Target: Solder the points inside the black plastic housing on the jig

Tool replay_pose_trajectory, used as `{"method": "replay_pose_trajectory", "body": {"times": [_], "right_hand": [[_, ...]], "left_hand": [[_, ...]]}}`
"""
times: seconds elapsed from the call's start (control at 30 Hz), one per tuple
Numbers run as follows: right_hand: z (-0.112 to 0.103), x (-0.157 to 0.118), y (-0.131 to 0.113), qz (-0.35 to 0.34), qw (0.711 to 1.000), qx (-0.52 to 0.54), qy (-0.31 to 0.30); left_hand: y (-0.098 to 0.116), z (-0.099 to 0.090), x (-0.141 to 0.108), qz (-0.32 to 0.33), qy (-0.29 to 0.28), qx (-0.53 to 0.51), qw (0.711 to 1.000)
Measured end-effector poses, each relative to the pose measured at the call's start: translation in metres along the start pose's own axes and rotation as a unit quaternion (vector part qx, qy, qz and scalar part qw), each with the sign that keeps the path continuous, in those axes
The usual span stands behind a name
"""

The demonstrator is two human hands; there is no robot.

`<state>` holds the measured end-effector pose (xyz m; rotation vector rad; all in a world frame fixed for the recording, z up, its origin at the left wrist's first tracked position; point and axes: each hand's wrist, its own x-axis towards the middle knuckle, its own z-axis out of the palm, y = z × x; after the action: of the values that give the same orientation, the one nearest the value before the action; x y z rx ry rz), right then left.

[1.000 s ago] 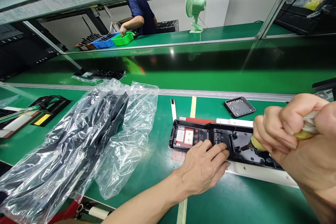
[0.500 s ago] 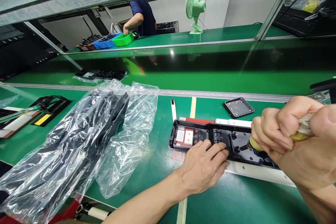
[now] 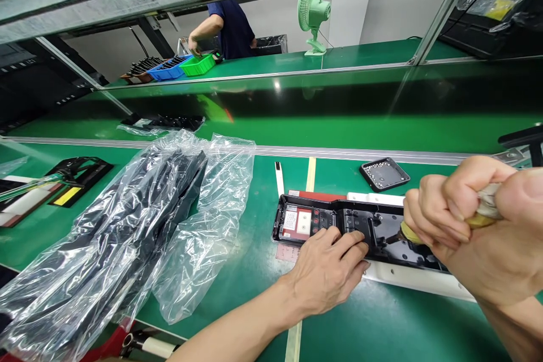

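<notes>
On the green surface (image 3: 257, 254), toward the right, we find a long black casing (image 3: 392, 235), open side up, resting over a white holder (image 3: 419, 281) and a red block (image 3: 322, 195). We note a label and a pale plate visible at its left end.

We observe the left hand (image 3: 328, 271) across the near edge of the casing, its fingers slightly bent and close together, tips inside; whether they grip or merely press, we cannot tell. We record the right hand (image 3: 464, 226) closed around a yellow-handled tool (image 3: 410, 233), fingers curled tightly, with the tool's shaft slanting down into the casing.

Just beyond the casing we see a black dish (image 3: 388, 172) with small metal pieces in it. Left of the casing lies a clear plastic bag (image 3: 114, 237) with dark contents.

On the far side we note a co-worker (image 3: 235, 28) with one hand over a green bin (image 3: 198, 67), a blue bin (image 3: 169, 72) beside it, and a pale green fan (image 3: 311, 14) to the right.
</notes>
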<state>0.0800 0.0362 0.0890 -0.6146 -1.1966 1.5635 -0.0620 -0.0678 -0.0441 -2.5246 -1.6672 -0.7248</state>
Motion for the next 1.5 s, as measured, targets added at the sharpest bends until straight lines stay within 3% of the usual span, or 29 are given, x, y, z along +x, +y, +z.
{"method": "replay_pose_trajectory", "body": {"times": [1.5], "right_hand": [[0.0001, -0.0011, -0.0008, 0.010, 1.000, -0.012, 0.022]], "left_hand": [[-0.0014, 0.0012, 0.0001, 0.004, 0.010, -0.009, 1.000]]}}
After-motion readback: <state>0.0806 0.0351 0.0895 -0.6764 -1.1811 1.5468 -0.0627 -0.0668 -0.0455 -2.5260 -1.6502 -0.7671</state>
